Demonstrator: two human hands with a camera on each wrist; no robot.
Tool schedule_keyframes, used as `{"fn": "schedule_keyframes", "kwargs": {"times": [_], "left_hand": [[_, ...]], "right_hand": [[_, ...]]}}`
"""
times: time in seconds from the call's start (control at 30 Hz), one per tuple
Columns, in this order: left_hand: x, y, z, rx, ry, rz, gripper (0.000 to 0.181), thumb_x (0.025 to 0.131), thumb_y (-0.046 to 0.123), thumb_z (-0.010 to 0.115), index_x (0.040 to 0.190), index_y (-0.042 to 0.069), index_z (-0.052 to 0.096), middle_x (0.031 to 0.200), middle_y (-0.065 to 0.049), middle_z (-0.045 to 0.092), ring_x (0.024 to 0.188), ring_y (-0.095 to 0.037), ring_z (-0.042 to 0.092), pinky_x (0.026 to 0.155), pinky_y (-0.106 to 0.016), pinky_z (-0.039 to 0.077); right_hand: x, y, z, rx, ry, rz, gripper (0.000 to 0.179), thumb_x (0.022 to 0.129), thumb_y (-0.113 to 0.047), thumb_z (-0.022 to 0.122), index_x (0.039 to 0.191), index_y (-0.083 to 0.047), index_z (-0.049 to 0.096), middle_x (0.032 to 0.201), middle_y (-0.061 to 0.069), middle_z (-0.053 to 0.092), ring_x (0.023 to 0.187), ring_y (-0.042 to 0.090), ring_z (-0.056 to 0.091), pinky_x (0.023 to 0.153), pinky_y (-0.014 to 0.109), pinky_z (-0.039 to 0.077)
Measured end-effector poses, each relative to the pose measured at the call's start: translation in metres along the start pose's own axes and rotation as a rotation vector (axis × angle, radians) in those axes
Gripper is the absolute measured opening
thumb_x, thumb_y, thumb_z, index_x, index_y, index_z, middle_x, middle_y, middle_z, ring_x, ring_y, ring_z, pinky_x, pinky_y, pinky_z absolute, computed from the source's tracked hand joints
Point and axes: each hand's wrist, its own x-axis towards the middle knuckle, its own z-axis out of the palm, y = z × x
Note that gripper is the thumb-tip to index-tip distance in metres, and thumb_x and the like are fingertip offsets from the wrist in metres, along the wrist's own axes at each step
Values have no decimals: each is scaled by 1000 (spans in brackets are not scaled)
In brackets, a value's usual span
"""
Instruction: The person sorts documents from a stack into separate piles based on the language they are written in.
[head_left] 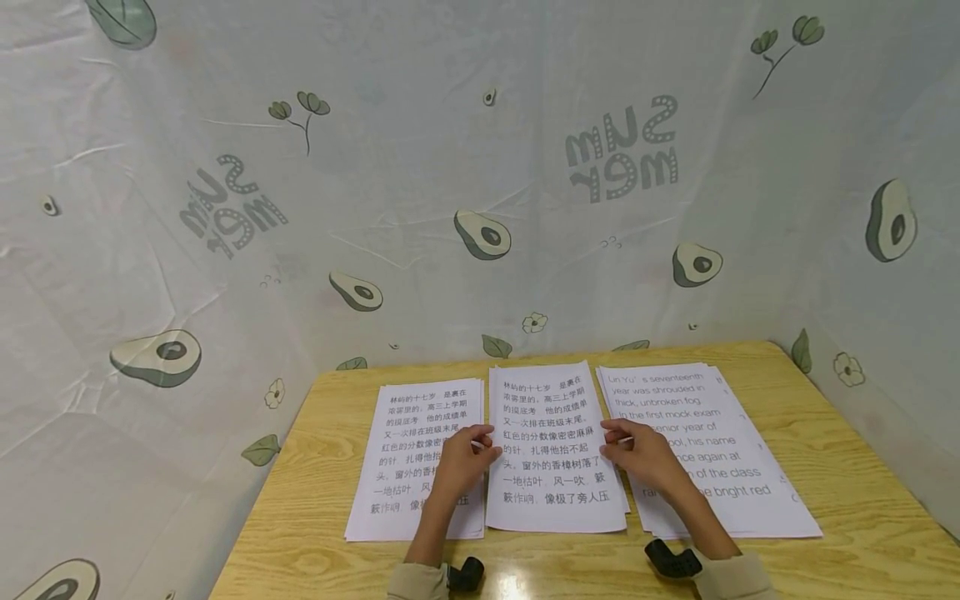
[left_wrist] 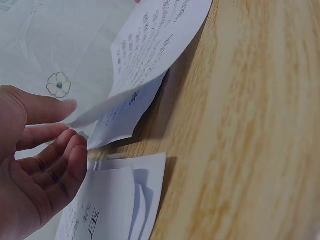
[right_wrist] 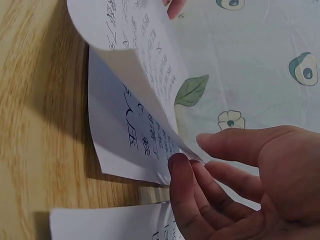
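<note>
Between my two hands a printed sheet of paper (head_left: 551,517) with Chinese text is raised above the middle pile. My left hand (head_left: 463,460) pinches its left edge between thumb and fingers, and my right hand (head_left: 645,454) pinches the opposite edge. In the right wrist view the lifted sheet (right_wrist: 95,22) bows, its near edge curling over another printed sheet (right_wrist: 115,150) below. The left wrist view shows the same raised sheet (left_wrist: 165,45) slanting away from my thumb and fingertips.
To the left lies a pile of Chinese-text sheets (head_left: 367,521), partly under my left forearm. A pile of English-text sheets (head_left: 750,512) lies on the right, partly hidden by my right hand. All rest on a wooden table (head_left: 300,500) against a patterned cloth backdrop (head_left: 420,200).
</note>
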Motion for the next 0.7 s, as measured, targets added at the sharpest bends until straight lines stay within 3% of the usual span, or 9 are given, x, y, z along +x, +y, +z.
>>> {"fn": "schedule_keyframes", "kwargs": {"times": [0.17,0.53,0.7], "left_hand": [[0,1,1,-2,-1,6,42,91,7,82,132,1,73,102,-5,71,87,-15,67,69,-24,57],[-1,4,-2,-6,23,16,44,90,-1,79,133,4,73,102,-3,71,86,-13,68,68,-22,56],[1,4,-7,-59,37,12,43,91,0,80,133,5,74,103,-4,72,86,-13,68,68,-22,58]], "right_hand": [[-1,-3,1,43,0,13,49,96,-5,74,141,8,62,120,23,71,98,25,74,70,26,61],[-3,-5,-1,26,24,-4,47,96,-2,71,142,5,63,121,20,71,102,26,73,70,25,59],[-3,-8,-6,49,35,-5,48,97,-2,71,144,5,61,124,23,70,104,28,74,73,27,61]]}}
